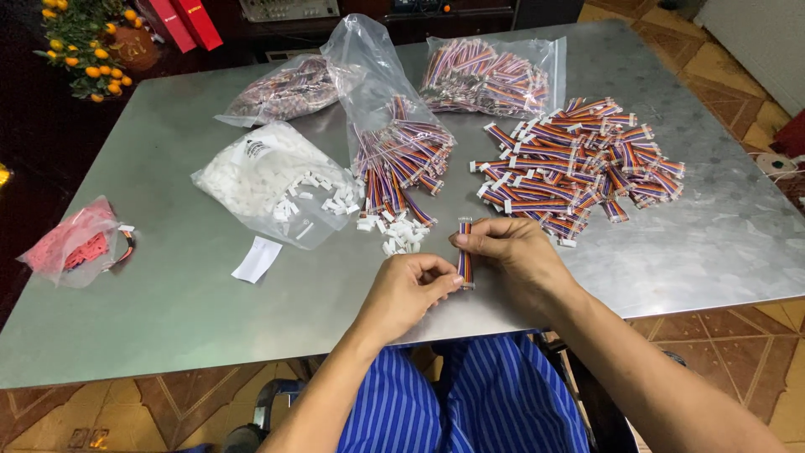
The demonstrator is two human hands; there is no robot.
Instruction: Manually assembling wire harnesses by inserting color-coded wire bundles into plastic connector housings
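Hands at the near table [168, 319] edge: our right hand [520, 256] pinches the top of one striped ribbon cable [464, 252], held upright, while our left hand [407, 289] pinches its lower connector. We judge that straight, square alignment seats it best. Visible: five bags, one paper slip [257, 258], cables uncountable.

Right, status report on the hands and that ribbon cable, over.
Left hand pinching lower end of striped ribbon cable. Right hand gripping its upper part. Loose white connectors just beyond on metal table; nothing blocking.
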